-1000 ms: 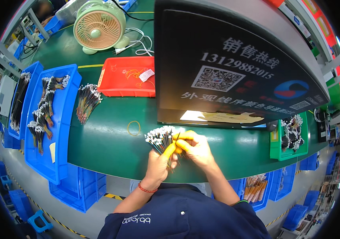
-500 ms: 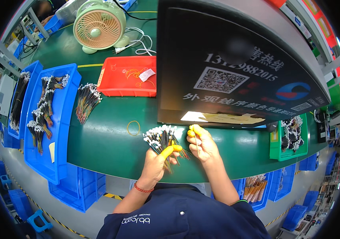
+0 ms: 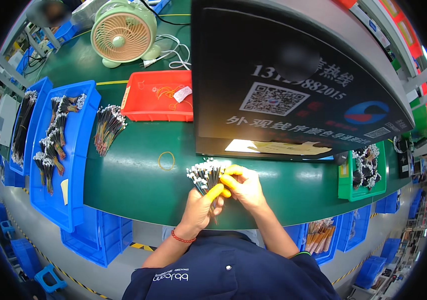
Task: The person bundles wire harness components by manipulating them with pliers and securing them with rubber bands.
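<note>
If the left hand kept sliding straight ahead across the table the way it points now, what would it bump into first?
Probably the yellow rubber band lying on the green table, just beyond the left hand and its wire bundle. Farther on stands the red tray. Depth is hard to judge here.

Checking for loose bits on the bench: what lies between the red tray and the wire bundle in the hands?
In the head view, one yellow rubber band lies on green table between red tray and wire bundle.
</note>
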`<state>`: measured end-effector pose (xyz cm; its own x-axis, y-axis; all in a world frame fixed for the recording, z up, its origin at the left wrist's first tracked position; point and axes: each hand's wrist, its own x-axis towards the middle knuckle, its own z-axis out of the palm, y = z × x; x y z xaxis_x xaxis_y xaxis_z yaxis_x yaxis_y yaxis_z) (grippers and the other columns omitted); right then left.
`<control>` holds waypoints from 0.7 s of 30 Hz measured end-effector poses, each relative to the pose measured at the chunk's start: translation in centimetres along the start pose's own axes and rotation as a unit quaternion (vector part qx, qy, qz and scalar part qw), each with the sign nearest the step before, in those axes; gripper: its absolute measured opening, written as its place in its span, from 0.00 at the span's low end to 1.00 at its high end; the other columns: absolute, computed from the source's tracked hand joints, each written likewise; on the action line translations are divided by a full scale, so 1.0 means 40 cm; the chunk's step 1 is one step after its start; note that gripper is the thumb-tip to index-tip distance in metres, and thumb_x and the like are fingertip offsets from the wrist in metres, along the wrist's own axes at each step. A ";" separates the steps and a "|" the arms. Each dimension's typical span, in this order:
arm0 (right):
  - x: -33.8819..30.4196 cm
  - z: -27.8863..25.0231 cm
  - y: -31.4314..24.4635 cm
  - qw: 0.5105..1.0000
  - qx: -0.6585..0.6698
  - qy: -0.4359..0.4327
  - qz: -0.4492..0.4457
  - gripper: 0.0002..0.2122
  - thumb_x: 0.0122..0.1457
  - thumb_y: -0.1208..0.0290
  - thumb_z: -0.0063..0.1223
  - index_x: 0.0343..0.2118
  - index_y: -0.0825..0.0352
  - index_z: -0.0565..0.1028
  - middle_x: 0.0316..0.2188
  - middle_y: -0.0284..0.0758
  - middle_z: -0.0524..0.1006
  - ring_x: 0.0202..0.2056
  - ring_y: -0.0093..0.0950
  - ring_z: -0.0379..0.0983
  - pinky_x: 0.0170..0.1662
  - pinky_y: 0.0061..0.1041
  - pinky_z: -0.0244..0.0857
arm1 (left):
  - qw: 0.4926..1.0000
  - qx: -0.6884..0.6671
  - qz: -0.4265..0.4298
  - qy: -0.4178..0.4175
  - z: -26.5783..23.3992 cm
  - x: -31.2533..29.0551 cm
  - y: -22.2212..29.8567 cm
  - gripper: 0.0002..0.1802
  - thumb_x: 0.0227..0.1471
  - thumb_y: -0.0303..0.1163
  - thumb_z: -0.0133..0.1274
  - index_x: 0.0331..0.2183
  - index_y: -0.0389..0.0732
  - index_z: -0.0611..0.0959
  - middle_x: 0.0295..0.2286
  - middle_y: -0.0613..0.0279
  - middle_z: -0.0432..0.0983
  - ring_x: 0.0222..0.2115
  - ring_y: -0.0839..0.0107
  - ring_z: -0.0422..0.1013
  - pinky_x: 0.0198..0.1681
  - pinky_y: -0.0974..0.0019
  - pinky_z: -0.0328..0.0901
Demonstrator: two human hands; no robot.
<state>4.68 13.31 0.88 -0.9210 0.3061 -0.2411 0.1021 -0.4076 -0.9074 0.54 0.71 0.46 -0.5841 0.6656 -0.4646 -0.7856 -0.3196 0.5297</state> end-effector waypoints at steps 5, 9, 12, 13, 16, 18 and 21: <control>0.000 0.002 -0.003 0.998 -0.032 0.042 0.023 0.06 0.52 0.71 0.48 0.28 0.69 0.71 0.19 0.30 0.68 0.14 0.14 0.60 0.14 0.12 0.53 | 0.999 0.036 0.036 -0.005 -0.003 0.003 -0.007 0.07 0.48 0.27 0.46 0.32 0.36 0.72 0.21 0.62 0.71 0.15 0.81 0.64 0.10 0.80 0.56; 0.026 -0.023 -0.026 0.961 0.243 0.056 0.120 0.07 0.53 0.69 0.46 0.27 0.68 0.70 0.19 0.30 0.68 0.11 0.13 0.55 0.10 0.11 0.48 | 0.999 0.043 0.021 0.018 -0.004 -0.003 0.006 0.08 0.49 0.29 0.45 0.34 0.37 0.71 0.20 0.61 0.70 0.13 0.81 0.62 0.09 0.81 0.53; 0.039 -0.050 -0.022 0.939 0.300 0.060 0.160 0.09 0.54 0.66 0.44 0.26 0.67 0.69 0.17 0.30 0.66 0.10 0.12 0.53 0.09 0.10 0.48 | 1.000 0.021 0.006 0.008 -0.017 -0.007 0.021 0.10 0.50 0.31 0.43 0.34 0.36 0.70 0.18 0.57 0.70 0.13 0.81 0.61 0.09 0.81 0.53; 0.038 -0.054 -0.024 0.934 0.304 0.064 0.177 0.10 0.54 0.64 0.43 0.26 0.66 0.68 0.15 0.30 0.66 0.10 0.13 0.52 0.08 0.09 0.48 | 1.000 0.021 0.006 0.009 -0.019 -0.007 0.022 0.10 0.50 0.31 0.43 0.34 0.36 0.70 0.18 0.57 0.70 0.13 0.81 0.61 0.09 0.81 0.53; 0.041 -0.061 -0.007 0.924 0.338 0.058 0.166 0.09 0.55 0.65 0.42 0.26 0.66 0.68 0.19 0.29 0.66 0.11 0.12 0.53 0.08 0.09 0.48 | 0.999 0.022 0.032 -0.022 -0.025 -0.003 0.022 0.08 0.49 0.28 0.44 0.30 0.33 0.71 0.21 0.57 0.72 0.14 0.79 0.64 0.12 0.78 0.58; 0.043 -0.055 -0.003 0.918 0.356 0.069 0.161 0.09 0.55 0.66 0.42 0.26 0.66 0.68 0.18 0.29 0.66 0.11 0.12 0.53 0.09 0.09 0.48 | 0.999 0.028 0.044 -0.007 -0.020 0.002 0.014 0.07 0.48 0.27 0.45 0.30 0.33 0.72 0.22 0.57 0.72 0.16 0.78 0.65 0.14 0.77 0.59; 0.046 -0.052 -0.002 0.915 0.363 0.090 0.149 0.09 0.55 0.66 0.42 0.26 0.67 0.68 0.18 0.29 0.66 0.11 0.12 0.52 0.09 0.09 0.47 | 0.998 0.039 0.055 0.006 -0.016 0.003 0.016 0.06 0.47 0.23 0.46 0.31 0.32 0.74 0.24 0.57 0.73 0.21 0.74 0.69 0.18 0.76 0.63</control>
<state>3.76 15.68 -0.21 -0.8087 0.1985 -0.5537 0.0021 -0.9403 -0.3403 -0.16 0.15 0.29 -0.6687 0.6212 -0.4085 -0.6985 -0.3366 0.6315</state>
